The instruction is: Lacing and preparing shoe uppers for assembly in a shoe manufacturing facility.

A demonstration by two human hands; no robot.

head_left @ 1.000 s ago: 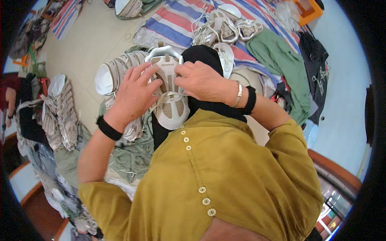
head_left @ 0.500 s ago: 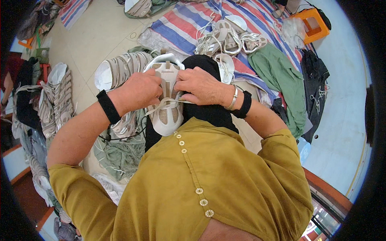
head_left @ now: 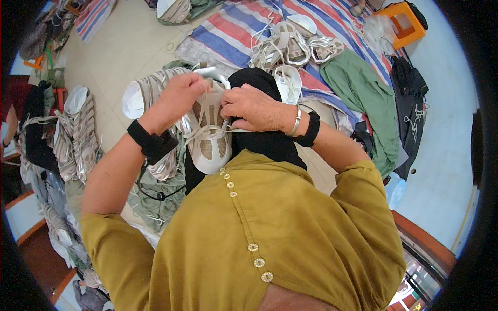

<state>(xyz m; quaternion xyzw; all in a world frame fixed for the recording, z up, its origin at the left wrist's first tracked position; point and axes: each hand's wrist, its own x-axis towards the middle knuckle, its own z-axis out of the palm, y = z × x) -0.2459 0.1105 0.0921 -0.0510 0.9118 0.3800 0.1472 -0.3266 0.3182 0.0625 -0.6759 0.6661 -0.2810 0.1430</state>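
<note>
A beige and white sneaker upper point(head_left: 208, 160) rests on my black-clad lap, its toe towards me. A cream shoelace point(head_left: 210, 128) crosses its front, with loose ends at both sides. My right hand point(head_left: 255, 108) is closed on the upper's right eyelet edge, thumb stretched low beside the lace. Raised over the upper's left side near the collar, my left hand point(head_left: 179, 98) has its fingers pinched together. Whatever lies between those fingertips is too small to make out. The left hand covers part of the tongue and collar.
Nested sneaker uppers point(head_left: 148, 90) lie just left of my lap, and another stack point(head_left: 83, 129) stands farther left. Ahead, loose uppers point(head_left: 290, 46) sit on a striped sheet point(head_left: 228, 36). Green cloth point(head_left: 363, 98) and an orange stool point(head_left: 402, 26) are at right.
My left hand has lifted from the upper's left edge and moved up and slightly left. The upper has tilted a little. My right hand stays at its right edge.
</note>
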